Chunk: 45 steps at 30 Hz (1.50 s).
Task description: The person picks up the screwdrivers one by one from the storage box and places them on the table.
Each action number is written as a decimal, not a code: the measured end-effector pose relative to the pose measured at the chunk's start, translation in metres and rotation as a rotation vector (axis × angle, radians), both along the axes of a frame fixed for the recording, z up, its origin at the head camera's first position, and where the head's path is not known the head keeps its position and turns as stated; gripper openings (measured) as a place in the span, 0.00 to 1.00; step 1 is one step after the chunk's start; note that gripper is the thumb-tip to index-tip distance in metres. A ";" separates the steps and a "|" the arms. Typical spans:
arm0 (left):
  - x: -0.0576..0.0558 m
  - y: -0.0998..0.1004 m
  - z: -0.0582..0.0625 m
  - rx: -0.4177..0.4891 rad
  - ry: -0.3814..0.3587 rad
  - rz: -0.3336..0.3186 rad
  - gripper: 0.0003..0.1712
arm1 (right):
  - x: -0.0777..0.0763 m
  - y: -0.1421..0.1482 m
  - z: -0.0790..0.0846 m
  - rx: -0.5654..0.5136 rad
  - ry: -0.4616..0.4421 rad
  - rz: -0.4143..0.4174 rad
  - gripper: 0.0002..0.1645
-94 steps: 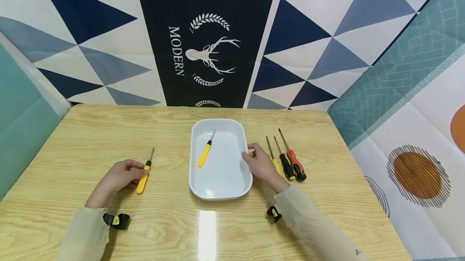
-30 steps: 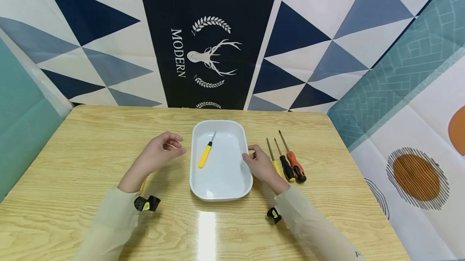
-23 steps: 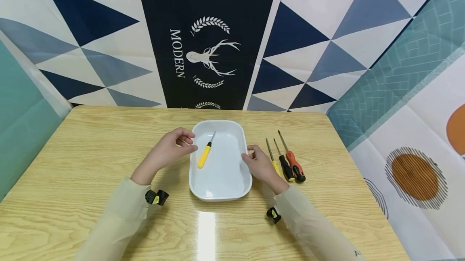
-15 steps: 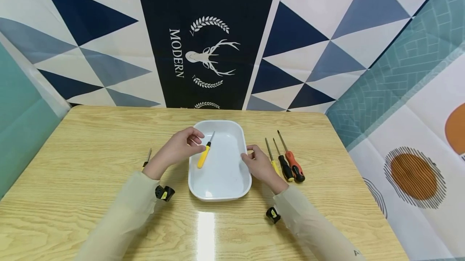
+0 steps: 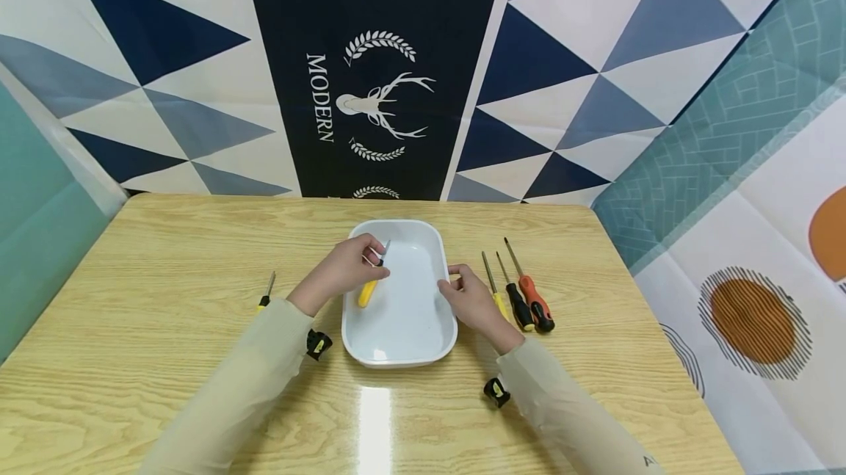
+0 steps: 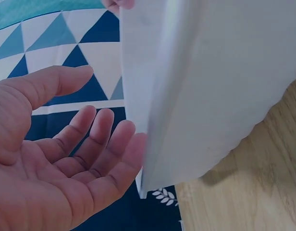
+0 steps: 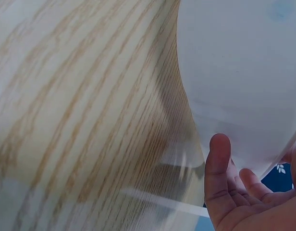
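A white plastic tray sits mid-table, holding a screwdriver with a yellow handle. My left hand hovers over the tray's left part and covers some of that screwdriver. Nothing shows between its thumb and loosely bent fingers in the left wrist view, where the hand is beside the tray wall. On the opposite side my right hand pinches the tray's right rim. The right wrist view has fingers against the tray's outer wall.
Left of the tray lies another screwdriver, its handle mostly behind my left sleeve. To the right lie a yellow screwdriver, a black one and a red-and-black one. A patterned backdrop rises behind the table.
My left hand let go of the yellow screwdriver on the left of the table, then moved right until above the tray. The right hand stays at the tray's rim.
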<state>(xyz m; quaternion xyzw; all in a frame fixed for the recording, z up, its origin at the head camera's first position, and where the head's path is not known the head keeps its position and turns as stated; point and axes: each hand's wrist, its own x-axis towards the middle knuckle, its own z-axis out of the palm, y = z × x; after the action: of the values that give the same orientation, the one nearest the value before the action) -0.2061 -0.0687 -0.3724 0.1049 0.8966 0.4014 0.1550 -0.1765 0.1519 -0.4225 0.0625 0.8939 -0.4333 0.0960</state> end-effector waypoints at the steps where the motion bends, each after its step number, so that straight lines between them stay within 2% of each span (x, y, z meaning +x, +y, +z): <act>1: -0.001 0.001 -0.001 -0.007 -0.008 0.003 0.22 | 0.000 0.000 0.000 -0.003 0.000 0.001 0.22; 5: -0.005 0.004 -0.005 -0.032 -0.026 0.007 0.22 | 0.000 0.000 0.001 -0.014 -0.002 0.005 0.22; 14: -0.012 0.015 -0.013 -0.083 0.000 -0.017 0.22 | 0.000 0.002 0.001 -0.015 -0.003 0.008 0.22; 23: -0.012 0.022 -0.018 -0.143 -0.091 0.009 0.29 | 0.002 0.002 0.001 -0.022 -0.001 0.024 0.22; 30: -0.014 0.021 -0.015 -0.196 -0.138 0.004 0.35 | 0.001 0.002 0.000 0.000 0.001 0.028 0.22; 33: -0.014 0.021 -0.014 -0.214 -0.155 -0.001 0.32 | 0.001 0.002 0.000 0.003 0.005 0.027 0.22; 38: -0.017 0.023 -0.015 -0.261 -0.147 -0.028 0.19 | 0.001 0.002 -0.001 -0.004 0.007 0.030 0.22; 45: -0.016 0.033 -0.024 -0.390 -0.051 -0.116 0.06 | 0.002 0.002 0.001 -0.009 0.007 0.031 0.23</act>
<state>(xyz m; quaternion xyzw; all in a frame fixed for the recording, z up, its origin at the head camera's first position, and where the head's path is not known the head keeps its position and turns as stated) -0.2217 -0.0360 -0.3968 0.1139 0.9456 0.2131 0.2178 -0.1745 0.1540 -0.4215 0.0465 0.8931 -0.4361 0.0998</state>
